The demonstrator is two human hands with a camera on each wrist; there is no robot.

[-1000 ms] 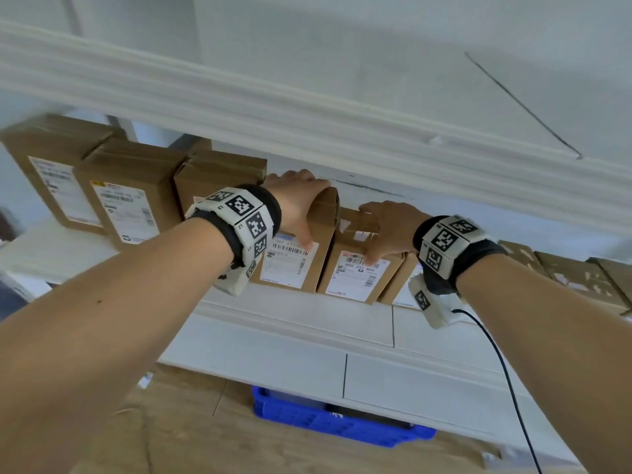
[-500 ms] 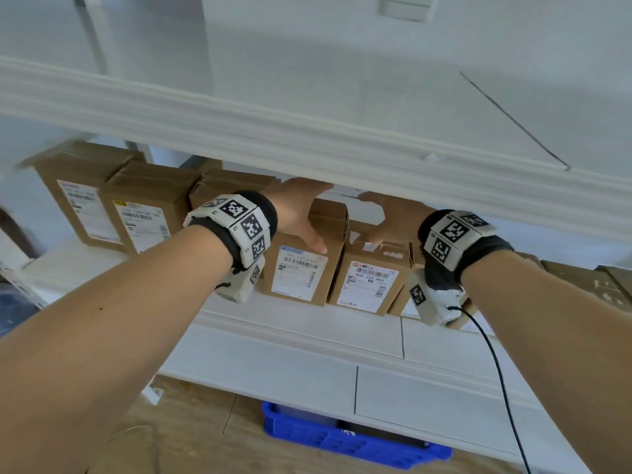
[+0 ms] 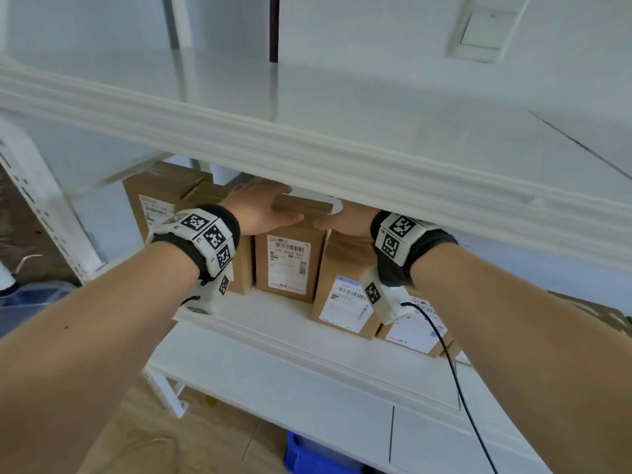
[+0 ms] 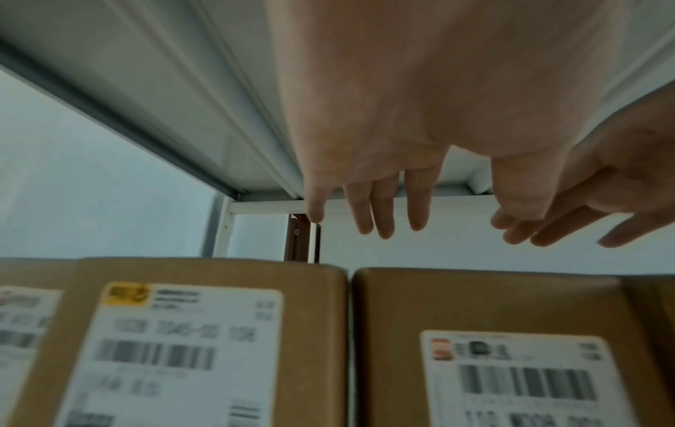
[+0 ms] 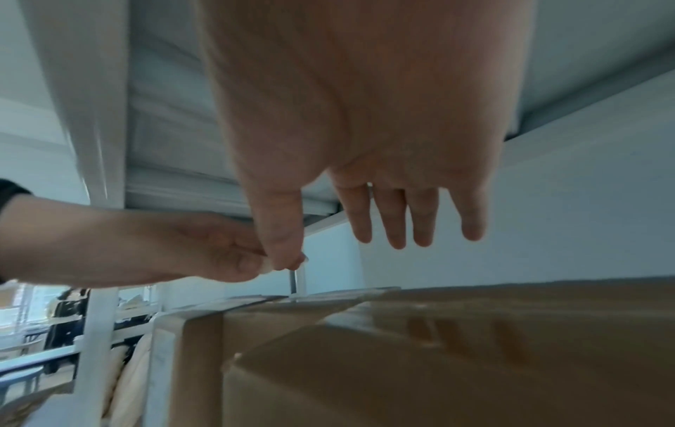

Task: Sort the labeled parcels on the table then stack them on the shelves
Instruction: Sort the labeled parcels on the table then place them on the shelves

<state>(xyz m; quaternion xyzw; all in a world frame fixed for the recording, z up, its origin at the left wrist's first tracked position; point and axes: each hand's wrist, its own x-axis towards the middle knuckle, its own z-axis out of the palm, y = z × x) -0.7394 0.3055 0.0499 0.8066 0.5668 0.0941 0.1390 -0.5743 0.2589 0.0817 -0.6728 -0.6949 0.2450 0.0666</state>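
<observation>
Shelving step: parcel seated in the shelf row, no grip held.

Left hand (image 3: 260, 208) and right hand (image 3: 345, 218) are seen just above the middle parcel (image 3: 289, 261), fingers (image 4: 380, 211) straight and spread, nothing held; contact with its top cannot be told. Parcel stands upright on the shelf (image 3: 273, 313) between neighbour boxes. Next, judged: hands withdrawn, another parcel fetched from the table.

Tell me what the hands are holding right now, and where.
Nothing. The left hand and right hand hover open, fingers straight, above the boxes on the shelf.

Brown labeled parcels (image 3: 290, 261) (upright) on shelf (image 3: 273, 313)
</observation>
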